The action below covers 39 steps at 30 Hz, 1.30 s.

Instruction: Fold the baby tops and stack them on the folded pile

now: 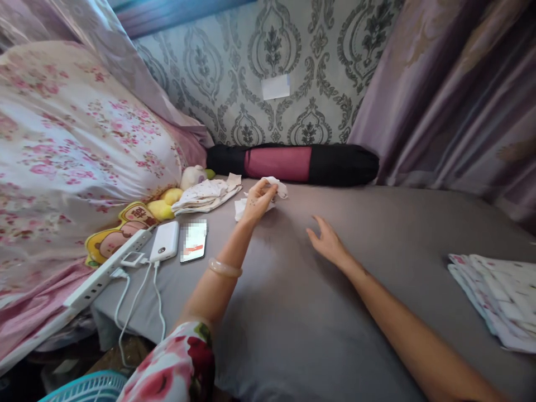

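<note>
A blue plastic basket [90, 386] sits nearest. The right hand [328, 241] is open and has nothing in it, over the gray sheet [285, 329]. Farther up, the left hand [256, 204] pinches a small white cloth [280, 188], with more white cloth [240, 209] by its wrist. It may be lifting or laying the cloth; I can't tell which. Moving something so floppy calls for a soft pinch. Folded clothes [207, 195] lie to the left. Behind are a long black and dark-pink bag [278, 163] and a wall with swirly wallpaper [203, 61].
</note>
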{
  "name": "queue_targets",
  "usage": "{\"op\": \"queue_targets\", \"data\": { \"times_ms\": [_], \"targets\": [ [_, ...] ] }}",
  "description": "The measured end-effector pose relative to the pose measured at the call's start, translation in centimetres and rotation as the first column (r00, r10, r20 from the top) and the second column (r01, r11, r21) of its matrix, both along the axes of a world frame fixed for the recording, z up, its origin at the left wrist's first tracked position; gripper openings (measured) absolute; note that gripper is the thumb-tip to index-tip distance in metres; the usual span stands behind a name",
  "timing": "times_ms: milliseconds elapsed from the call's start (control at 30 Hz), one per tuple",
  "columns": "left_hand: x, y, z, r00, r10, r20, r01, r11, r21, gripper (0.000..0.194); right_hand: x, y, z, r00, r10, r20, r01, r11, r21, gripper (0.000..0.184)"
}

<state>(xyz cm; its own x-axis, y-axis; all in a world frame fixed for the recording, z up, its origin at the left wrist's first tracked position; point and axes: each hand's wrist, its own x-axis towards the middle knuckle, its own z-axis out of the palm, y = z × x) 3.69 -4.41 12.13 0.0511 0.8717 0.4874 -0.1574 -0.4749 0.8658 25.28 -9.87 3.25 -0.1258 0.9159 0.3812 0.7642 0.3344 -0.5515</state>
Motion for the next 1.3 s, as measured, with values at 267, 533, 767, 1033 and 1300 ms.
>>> {"op": "queue_targets", "data": {
  "times_ms": [267, 533, 767, 1033, 1300],
  "targets": [
    [3.8, -5.9, 1.9, 0.981, -0.087, -0.171, 0.092, 0.996, 0.021, 0.027, -1.9, 1.5, 4.4, 0.951, 0.155, -0.267, -0.119, 0.982, 0.149, 0.04],
    [3.0, -6.0, 0.6, 0.674, 0.344, -0.654, -0.111, 0.922, 0.371, 0.045, 2.6, -0.1, 10.4, 0.95, -0.082, -0.3, 0.177, 0.936, 0.306, 0.032],
    [3.0, -5.8, 4.2, 0.552, 0.454, -0.699, 0.005, 0.837, 0.547, 0.029, 5.9, -5.2, 15.7, 0.978, -0.093, -0.188, 0.155, 0.926, 0.345, 0.03],
    [4.4, -7.1, 3.0, 0.579, -0.056, -0.813, 0.304, 0.941, 0.151, 0.06, 9.6, -5.4, 10.0, 0.997, 0.081, 0.012, -0.078, 0.981, -0.178, 0.025],
    [6.2, -7.4, -0.6, 0.633, -0.15, -0.759, 0.331, 0.939, 0.09, 0.054, 8.1, -6.2, 10.1, 0.97, 0.245, 0.014, -0.238, 0.954, -0.181, 0.057]
  ]
}}
